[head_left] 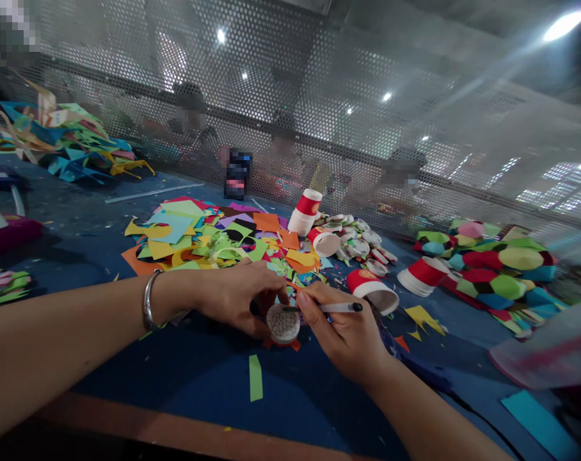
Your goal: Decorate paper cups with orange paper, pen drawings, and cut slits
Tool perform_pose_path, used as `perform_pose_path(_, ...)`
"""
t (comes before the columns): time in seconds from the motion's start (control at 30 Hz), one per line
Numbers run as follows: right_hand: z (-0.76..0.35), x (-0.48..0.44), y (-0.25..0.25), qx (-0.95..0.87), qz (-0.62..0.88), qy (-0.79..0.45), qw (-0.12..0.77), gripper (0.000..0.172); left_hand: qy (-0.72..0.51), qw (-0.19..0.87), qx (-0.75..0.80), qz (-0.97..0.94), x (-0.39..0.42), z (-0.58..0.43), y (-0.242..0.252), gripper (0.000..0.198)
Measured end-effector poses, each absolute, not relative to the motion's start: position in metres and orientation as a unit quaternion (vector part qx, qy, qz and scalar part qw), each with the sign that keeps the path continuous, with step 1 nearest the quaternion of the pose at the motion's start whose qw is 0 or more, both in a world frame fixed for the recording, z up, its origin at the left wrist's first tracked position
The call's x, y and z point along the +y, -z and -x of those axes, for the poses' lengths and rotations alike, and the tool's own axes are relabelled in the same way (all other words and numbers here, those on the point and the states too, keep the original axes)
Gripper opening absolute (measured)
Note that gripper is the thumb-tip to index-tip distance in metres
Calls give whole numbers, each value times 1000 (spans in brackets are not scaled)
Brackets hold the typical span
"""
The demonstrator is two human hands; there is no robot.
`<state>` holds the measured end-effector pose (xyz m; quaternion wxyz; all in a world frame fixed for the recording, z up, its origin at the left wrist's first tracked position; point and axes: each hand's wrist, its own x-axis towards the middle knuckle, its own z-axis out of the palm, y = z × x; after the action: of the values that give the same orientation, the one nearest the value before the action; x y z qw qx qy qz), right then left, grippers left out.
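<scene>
My left hand (235,291), with a silver bangle at the wrist, curls around a small white cup bottom (283,325) and steadies it on the table. Net-like dark lines cover its round face, and orange-red paper bits stick out below it. A pen (337,308) with a pale barrel and dark end is pinched in my right hand (345,336). Its tip is over the upper edge of the patterned face; whether it touches, I cannot tell. Just beyond both hands lies a heap of coloured paper scraps (175,234).
Red-and-white paper cups (306,214) stand and lie behind my right hand, beside a pile of small white rounds (355,237). Colourful paper pieces (506,266) lie at right, near a dark cable (468,404). A perforated metal screen (290,83) rises behind the table (185,378).
</scene>
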<state>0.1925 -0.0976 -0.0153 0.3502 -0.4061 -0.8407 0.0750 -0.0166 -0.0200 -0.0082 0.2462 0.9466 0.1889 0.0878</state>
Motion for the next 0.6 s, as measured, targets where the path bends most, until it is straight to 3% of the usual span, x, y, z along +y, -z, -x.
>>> perform_pose_path(0.6,-193,-98,17,-840,385,-97,370,25,-105,252,188,-943,-19,16,10,40)
